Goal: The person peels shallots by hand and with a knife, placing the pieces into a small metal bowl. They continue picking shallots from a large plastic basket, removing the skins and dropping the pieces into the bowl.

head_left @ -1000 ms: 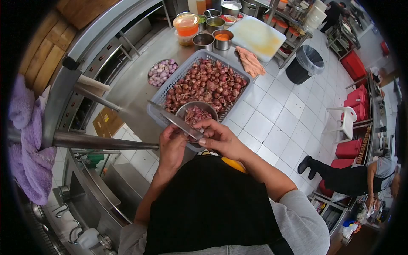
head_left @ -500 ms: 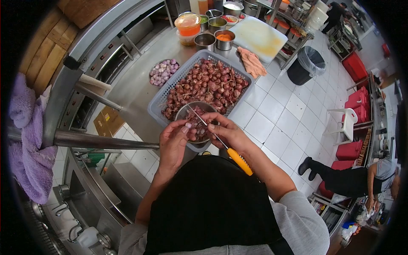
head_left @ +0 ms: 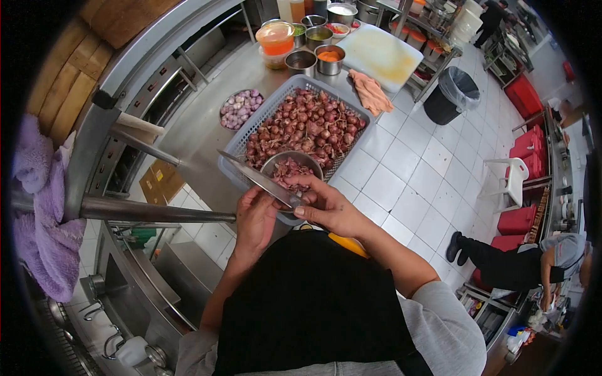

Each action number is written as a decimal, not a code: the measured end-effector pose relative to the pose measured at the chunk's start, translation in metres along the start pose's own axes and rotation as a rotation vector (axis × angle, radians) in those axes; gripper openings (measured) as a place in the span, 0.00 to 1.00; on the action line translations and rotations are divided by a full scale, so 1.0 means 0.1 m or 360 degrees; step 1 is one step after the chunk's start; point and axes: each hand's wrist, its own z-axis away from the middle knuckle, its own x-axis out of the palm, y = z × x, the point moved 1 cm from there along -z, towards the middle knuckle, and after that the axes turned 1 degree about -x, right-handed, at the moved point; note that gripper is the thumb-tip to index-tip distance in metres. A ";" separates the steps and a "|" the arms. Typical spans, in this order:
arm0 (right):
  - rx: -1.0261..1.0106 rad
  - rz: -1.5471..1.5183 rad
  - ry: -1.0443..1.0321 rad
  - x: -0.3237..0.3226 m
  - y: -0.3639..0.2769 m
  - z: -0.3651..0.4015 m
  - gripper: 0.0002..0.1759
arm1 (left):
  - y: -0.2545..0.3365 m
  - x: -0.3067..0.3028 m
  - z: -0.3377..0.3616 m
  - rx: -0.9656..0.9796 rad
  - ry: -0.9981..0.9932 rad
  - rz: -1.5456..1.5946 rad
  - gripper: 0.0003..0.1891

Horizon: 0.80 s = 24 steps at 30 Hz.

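My right hand (head_left: 331, 210) is closed around a knife (head_left: 263, 182) with a yellow handle. Its broad blade points up and to the left, crossing in front of my left fingers. My left hand (head_left: 254, 219) is closed close beneath the blade; whatever it pinches is hidden. Just beyond both hands, a metal bowl (head_left: 318, 161) with reddish shallot skins (head_left: 290, 170) sits at the near end of a grey plastic basket (head_left: 227, 150). Unpeeled red shallots (head_left: 307, 122) fill the basket. To its left stands a bowl of peeled shallots (head_left: 241, 110).
Behind the basket are metal pots (head_left: 301, 61), a tub of orange liquid (head_left: 276, 39), a cutting board (head_left: 379, 56) and an orange cloth (head_left: 370, 91). A metal bar (head_left: 157, 213) juts in from the left. A lined bin (head_left: 450, 97) and another person (head_left: 520, 266) are at right.
The knife has swung so its blade shows broadside and reaches further left, over my left fingers. Less of the yellow handle shows, and more of the bowl's contents is visible.
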 end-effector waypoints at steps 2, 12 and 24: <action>-0.0058 0.0037 0.0042 0.00 0.04 0.00 0.29 | -0.01 -0.03 0.01 -0.0022 -0.0018 0.0030 0.13; -0.0069 0.0089 0.0095 0.05 0.02 0.03 0.29 | -0.01 0.01 0.06 -0.0029 0.0031 -0.0025 0.12; 0.0241 -0.0649 -0.0108 -0.06 -0.02 0.06 0.22 | 0.10 0.12 0.04 0.0015 -0.0151 -0.0207 0.11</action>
